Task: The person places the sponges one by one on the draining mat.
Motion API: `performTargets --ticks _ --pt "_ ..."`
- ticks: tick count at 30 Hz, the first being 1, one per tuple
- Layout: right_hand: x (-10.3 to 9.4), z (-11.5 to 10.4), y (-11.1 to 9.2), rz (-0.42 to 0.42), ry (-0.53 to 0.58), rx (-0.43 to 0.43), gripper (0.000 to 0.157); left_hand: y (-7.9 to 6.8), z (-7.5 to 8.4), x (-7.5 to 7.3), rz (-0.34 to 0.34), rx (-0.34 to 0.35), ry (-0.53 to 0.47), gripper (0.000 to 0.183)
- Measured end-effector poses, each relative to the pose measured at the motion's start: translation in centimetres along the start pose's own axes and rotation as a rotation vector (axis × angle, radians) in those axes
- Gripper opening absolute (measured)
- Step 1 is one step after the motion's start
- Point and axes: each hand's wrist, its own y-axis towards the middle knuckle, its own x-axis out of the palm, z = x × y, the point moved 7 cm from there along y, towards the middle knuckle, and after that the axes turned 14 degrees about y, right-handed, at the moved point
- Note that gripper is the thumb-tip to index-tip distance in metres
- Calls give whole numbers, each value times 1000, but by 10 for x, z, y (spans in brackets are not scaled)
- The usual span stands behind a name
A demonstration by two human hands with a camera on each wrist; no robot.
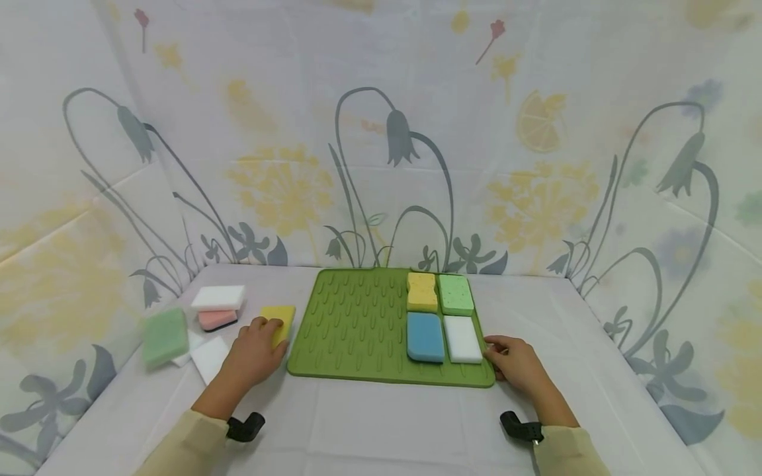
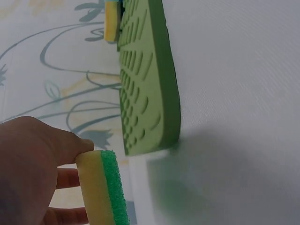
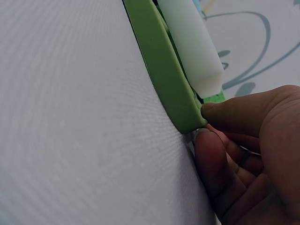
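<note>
My left hand (image 1: pixel 254 350) grips a yellow sponge (image 1: pixel 284 318) just left of the green mat; the left wrist view shows a green scouring layer (image 2: pixel 116 187) on it. With thumb and finger, my right hand (image 1: pixel 516 360) pinches the right edge of the ridged green mat (image 1: pixel 351 324). On the mat's right half lie a yellow scalloped sponge (image 1: pixel 422 292), a light green sponge (image 1: pixel 456 295), a blue sponge (image 1: pixel 425 337) and a white sponge (image 1: pixel 463 340), in two rows. In the right wrist view the white sponge (image 3: pixel 192 47) sits close above the pinched rim.
At the left of the table lie a pale green sponge (image 1: pixel 165 337), a white block (image 1: pixel 219 298) over a pink sponge with a dark base (image 1: pixel 217 320), and flat white pieces (image 1: pixel 210 357). A patterned cloth (image 1: pixel 381 165) rises behind the table.
</note>
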Motion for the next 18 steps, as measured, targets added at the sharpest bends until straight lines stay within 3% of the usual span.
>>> performTargets --ticks 18 --pt "1 1 1 0 4 6 41 27 44 9 -23 26 -41 47"
